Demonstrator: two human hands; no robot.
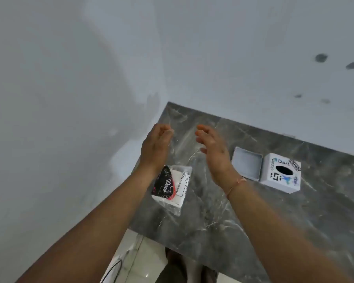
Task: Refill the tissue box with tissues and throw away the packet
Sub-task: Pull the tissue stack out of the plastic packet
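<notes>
On the grey marbled desk (253,221) the tissue packet (171,185) lies flat near the left edge, its clear wrapper still holding the white stack, and its long axis runs from about 1 o'clock down to 7 o'clock. Both hands hover above the desk, palms facing each other, fingers loosely curled and gripping nothing. From the left hand (154,148) the packet lies at roughly 5 o'clock, just below the wrist; from the right hand (214,152) it lies at about 7 o'clock, farther off, so the left hand looks the nearer one for picking it up. At 3 o'clock of the right hand sits the box's white lid (246,166) (hollow side up), touching or nearly touching the printed tissue box (281,173) beyond it.
</notes>
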